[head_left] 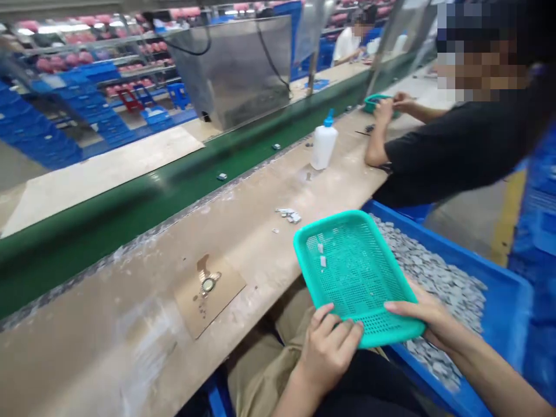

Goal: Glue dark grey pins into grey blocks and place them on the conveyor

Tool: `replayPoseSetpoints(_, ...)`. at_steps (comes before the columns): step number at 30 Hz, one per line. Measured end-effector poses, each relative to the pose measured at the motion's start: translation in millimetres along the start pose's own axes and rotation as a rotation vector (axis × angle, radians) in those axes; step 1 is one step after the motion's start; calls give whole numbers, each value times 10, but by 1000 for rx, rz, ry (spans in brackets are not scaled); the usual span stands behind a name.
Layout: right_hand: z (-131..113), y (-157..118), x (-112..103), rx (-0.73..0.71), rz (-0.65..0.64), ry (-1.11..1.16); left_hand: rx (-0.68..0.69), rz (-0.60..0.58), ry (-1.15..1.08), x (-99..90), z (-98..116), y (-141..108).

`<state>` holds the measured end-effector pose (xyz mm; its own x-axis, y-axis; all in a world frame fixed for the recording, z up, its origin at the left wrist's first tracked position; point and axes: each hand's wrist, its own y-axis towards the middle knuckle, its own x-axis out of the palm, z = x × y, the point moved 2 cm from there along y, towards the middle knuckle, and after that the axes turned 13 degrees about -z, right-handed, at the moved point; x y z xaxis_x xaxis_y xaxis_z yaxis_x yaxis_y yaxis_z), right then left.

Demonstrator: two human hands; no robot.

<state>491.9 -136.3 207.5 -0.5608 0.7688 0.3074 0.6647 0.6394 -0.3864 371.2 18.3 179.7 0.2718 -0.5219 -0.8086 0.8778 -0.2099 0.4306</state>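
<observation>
Both my hands grip a turquoise perforated plastic basket [360, 278], tilted above my lap at the table edge. My left hand [332, 344] has its fingers curled over the near rim. At the right near corner, my right hand [428, 315] holds the rim with the thumb on the inner side. A few small pale pieces [322, 260] lie in the basket toward its left wall. To its right and lower down stands a large blue bin [506, 307] filled with many small grey-white pieces [452, 284], partly hidden by the basket and my right arm.
A cluster of small pieces [289, 215], a white bottle with blue cap [324, 145] and a cardboard square [226, 298] bearing a round metal item [208, 285] are on the table [143, 272]. A green conveyor belt [174, 188] runs behind. A co-worker [456, 145] sits at right.
</observation>
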Motion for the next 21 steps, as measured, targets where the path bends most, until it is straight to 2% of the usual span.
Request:
replayPoseSetpoints(2, 59, -172, -108, 7, 83, 31, 63, -181, -106, 29, 52, 96)
replayPoseSetpoints(5, 160, -339, -224, 4, 104, 110, 103, -454, -259, -136, 30, 328)
replayPoseSetpoints(7, 220, -403, -273, -10, 121, 136, 100, -654, -344, -275, -18, 521)
replayPoseSetpoints(9, 260, -431, -303, -21, 123, 110, 29, -821, -372, -350, -63, 716)
replayPoseSetpoints(12, 285, -413, -334, -16, 82, 54, -142, -920, -211, -285, -79, 965)
replayPoseSetpoints(15, 282, -344, -367, -26, 75, 12, -218, -992, -67, -76, -16, 1070)
replayPoseSetpoints(18, 255, -272, -379, -42, 95, -33, -236, -1042, -74, 105, 48, 996)
replayPoseSetpoints(21, 212, -238, -338, -60, 116, -99, -192, -1104, -185, 203, 85, 812)
